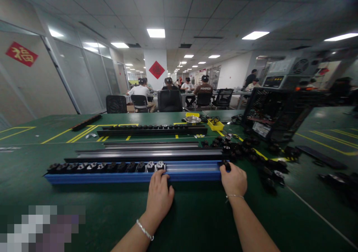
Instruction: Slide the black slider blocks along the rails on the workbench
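Your right hand (233, 179) has its grip closed on a black module (226, 165) at the right end of the blue rail (192, 176) on the table (201, 216); your left hand (159, 194) lies open on the rail. Best to steady it there and feed the module in level

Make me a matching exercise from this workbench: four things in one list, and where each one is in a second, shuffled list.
Things:
1. blue rail
2. yellow tray
3. left hand
4. right hand

Places:
A. grips a black module at the rail's right end
B. far across the table, beside a metal bowl
C. closest to the person, with modules lining its left half
D. fingertips at the end of the module row

Pairs: 1-C, 2-B, 3-D, 4-A.
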Action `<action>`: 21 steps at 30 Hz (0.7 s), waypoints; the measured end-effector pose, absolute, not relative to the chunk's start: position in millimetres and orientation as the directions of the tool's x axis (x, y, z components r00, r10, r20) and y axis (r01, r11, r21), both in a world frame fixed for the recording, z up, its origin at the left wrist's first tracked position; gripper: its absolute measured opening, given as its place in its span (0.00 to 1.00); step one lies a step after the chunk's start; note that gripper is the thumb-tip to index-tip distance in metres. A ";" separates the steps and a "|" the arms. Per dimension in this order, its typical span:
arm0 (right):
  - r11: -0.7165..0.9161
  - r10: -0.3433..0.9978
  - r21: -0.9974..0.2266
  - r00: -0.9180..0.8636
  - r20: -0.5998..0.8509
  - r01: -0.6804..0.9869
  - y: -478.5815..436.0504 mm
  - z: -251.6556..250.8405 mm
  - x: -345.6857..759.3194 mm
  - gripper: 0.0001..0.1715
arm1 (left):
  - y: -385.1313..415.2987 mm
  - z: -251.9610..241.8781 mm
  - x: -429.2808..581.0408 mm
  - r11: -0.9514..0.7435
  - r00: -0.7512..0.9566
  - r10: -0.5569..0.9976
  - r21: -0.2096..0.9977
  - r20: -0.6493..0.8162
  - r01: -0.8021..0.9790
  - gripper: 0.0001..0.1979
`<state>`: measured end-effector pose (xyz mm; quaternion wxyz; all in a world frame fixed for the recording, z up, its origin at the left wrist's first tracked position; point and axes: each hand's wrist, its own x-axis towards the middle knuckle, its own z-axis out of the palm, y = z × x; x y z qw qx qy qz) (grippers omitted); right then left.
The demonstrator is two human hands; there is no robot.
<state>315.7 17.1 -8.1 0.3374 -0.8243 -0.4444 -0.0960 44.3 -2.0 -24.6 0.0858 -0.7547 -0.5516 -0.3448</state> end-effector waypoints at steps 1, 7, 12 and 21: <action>-0.386 0.668 -0.475 0.594 0.447 0.791 17.0 -7.6 316.1 0.22 | -2.1 -24.8 44.0 -0.378 0.155 0.774 0.251 0.614 0.891 0.12; -0.430 0.670 -0.533 0.654 0.352 0.728 15.6 -3.2 314.7 0.25 | -2.8 -25.4 43.8 -0.377 0.153 0.786 0.269 0.599 0.886 0.13; -0.446 0.674 -0.576 0.681 0.288 0.685 14.3 0.3 314.9 0.26 | -2.0 -26.1 44.0 -0.370 0.142 0.791 0.282 0.595 0.885 0.12; -0.489 0.638 -0.596 0.727 0.252 0.637 13.8 3.6 319.9 0.26 | -1.2 -26.0 45.1 -0.379 0.150 0.754 0.238 0.640 0.894 0.12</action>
